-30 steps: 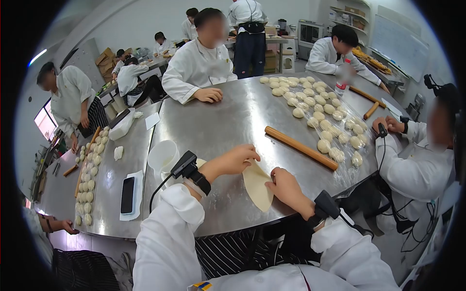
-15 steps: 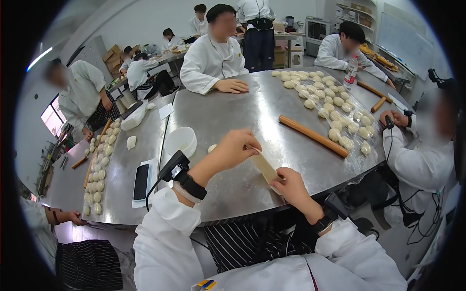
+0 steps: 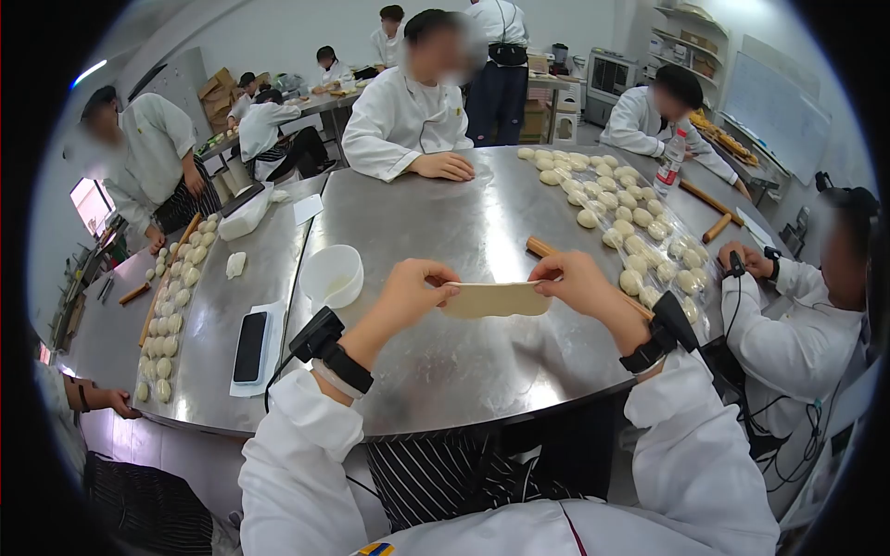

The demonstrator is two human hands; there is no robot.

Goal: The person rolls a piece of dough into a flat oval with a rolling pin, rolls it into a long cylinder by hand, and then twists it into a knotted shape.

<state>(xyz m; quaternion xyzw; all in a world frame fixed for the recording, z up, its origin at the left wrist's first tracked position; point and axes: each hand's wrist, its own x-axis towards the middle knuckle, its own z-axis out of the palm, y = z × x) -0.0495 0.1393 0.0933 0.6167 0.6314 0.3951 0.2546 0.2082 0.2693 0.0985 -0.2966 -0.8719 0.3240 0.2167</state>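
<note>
A flat, pale sheet of dough (image 3: 496,301) hangs between my two hands above the steel table. My left hand (image 3: 414,291) pinches its left end between thumb and fingers. At the right end, my right hand (image 3: 577,280) grips the dough in the same way. The sheet is stretched level along its top edge, and its lower edge is slightly wavy. Behind my right hand lies a wooden rolling pin (image 3: 540,246), partly covered by that hand and wrist. To the left of my left hand stands a white bowl (image 3: 320,275) with a little of something pale inside.
Many dough balls under plastic film (image 3: 640,218) cover the table's right side, near a bottle (image 3: 669,162). More dough balls (image 3: 176,310) line the left table. A phone (image 3: 250,347) lies on a cloth at the left. Co-workers sit and stand around the steel table (image 3: 389,218).
The dough strip has turned from slanting to level. My left hand has moved left and lower; my right hand has risen, so both are now at about the same height.
</note>
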